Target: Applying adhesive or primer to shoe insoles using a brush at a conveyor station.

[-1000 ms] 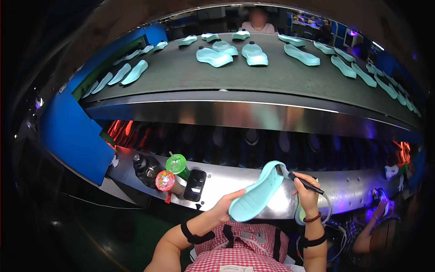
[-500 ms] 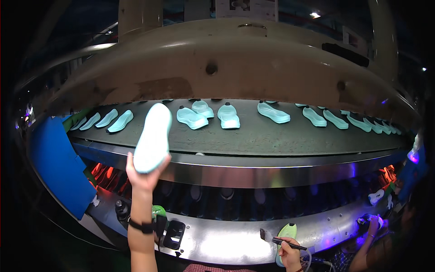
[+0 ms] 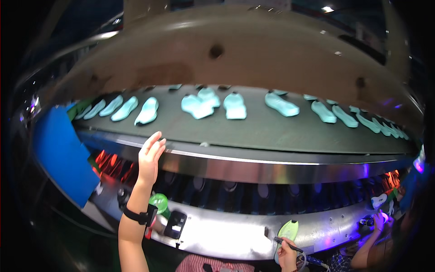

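Note:
My left hand (image 3: 152, 154) is open in front of the metal edge of the belt, its fingers stretched out and nothing in them. Just beyond the fingertips a mint-green shoe sole (image 3: 147, 111) lies on the dark conveyor belt (image 3: 190, 129). Low on the right, my right hand (image 3: 287, 254) grips the dark handle of a brush (image 3: 282, 241) with its bristles pointing left. Beside the brush, on the metal ledge (image 3: 217, 231), lies a yellow-green sole (image 3: 289, 230), partly hidden by the right hand.
More mint soles (image 3: 235, 106) lie along the belt under a low brown hood (image 3: 181, 54). A blue panel (image 3: 63, 154) stands left. A black tray (image 3: 175, 225) and green-topped container (image 3: 159, 202) sit near my left forearm. Another person's hand (image 3: 379, 221) works at far right.
My left hand has let go of the mint sole, which now lies on the belt, and the hand has opened. My right hand still holds the brush. The whole view has tilted slightly.

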A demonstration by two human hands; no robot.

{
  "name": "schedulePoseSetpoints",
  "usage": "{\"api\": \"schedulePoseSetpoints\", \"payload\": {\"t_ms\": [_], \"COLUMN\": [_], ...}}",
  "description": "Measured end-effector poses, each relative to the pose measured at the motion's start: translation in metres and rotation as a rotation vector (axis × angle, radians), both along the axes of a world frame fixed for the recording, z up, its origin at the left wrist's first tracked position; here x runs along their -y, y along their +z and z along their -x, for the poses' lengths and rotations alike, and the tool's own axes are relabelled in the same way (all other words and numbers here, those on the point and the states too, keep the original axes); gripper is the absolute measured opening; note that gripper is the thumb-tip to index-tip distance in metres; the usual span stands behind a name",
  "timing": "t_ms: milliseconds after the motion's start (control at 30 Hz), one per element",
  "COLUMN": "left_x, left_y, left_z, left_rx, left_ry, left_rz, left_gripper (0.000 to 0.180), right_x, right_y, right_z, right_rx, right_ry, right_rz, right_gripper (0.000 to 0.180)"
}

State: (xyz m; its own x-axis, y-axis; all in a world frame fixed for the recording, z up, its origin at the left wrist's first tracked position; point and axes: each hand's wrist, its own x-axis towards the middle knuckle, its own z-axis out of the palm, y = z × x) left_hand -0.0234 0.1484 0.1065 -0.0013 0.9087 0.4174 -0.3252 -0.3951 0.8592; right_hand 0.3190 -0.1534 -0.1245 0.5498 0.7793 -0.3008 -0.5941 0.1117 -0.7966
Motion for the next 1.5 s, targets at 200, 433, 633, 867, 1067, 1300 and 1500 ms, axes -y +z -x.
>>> {"api": "schedulePoseSetpoints", "payload": {"t_ms": [200, 433, 633, 867, 1067, 1300, 1500], "left_x": [0.042, 0.092, 0.136, 0.134, 0.125, 0.114, 0.040], "left_y": [-0.058, -0.167, -0.206, -0.229, -0.227, -0.129, 0.019], "left_z": [0.061, 0.138, 0.111, 0.117, 0.111, 0.071, -0.002], "left_rx": [-0.225, -0.622, -1.532, -1.629, -1.625, -1.526, -1.352], "left_ry": [0.276, 0.763, 0.807, 0.791, 0.716, 0.838, 0.634], "left_rz": [0.031, 0.079, -0.032, -0.017, -0.021, -0.164, -0.690], "left_gripper": [0.034, 0.036, 0.050, 0.057, 0.063, 0.060, 0.057], "right_x": [0.016, 0.029, 0.029, 0.040, 0.034, 0.037, 0.021], "right_y": [0.025, -0.012, -0.014, -0.028, -0.003, -0.058, -0.019], "right_z": [0.011, -0.008, 0.003, -0.004, 0.009, -0.027, -0.014], "right_rx": [0.061, -0.072, -0.088, -0.147, -0.103, -0.454, -0.554], "right_ry": [-0.143, -0.196, -0.196, -0.225, -0.249, 0.063, 0.072], "right_rz": [0.106, 0.139, 0.137, 0.129, 0.106, -0.064, -0.026], "right_gripper": [0.031, 0.032, 0.030, 0.023, 0.018, 0.026, 0.022]}}
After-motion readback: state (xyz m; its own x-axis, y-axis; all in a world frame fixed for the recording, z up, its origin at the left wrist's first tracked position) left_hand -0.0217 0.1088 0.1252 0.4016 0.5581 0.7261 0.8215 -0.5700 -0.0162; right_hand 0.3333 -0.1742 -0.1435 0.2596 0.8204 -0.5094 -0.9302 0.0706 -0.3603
